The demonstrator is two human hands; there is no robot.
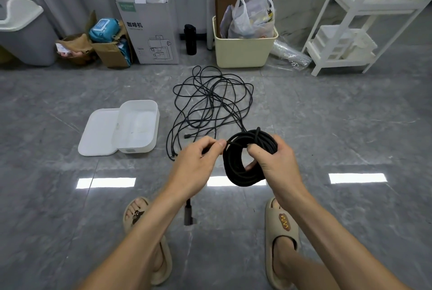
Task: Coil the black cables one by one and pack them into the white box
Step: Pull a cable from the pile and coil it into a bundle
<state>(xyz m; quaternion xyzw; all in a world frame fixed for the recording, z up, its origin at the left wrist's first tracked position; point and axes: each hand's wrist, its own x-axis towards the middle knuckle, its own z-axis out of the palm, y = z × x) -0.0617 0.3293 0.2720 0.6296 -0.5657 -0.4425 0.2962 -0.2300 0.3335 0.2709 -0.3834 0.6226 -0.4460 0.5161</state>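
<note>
A thick coil of black cable [236, 170] hangs in the air above the floor, gripped by my right hand [273, 161] with fingers through its middle. My left hand [198, 161] pinches the free strand of that cable just left of the coil. A cable plug [189, 216] dangles below my left forearm. A loose tangle of black cables [210, 100] lies on the floor beyond my hands. The white box [152, 112] stands open and empty on the floor to the left, with its lid [98, 133] lying beside it.
Along the far wall stand a grey bin [25, 32], cardboard boxes [147, 23], a black bottle [190, 39], a cream bin [243, 48] with bags, and a white shelf [364, 23]. My feet in slippers [281, 238] rest on the grey tiled floor.
</note>
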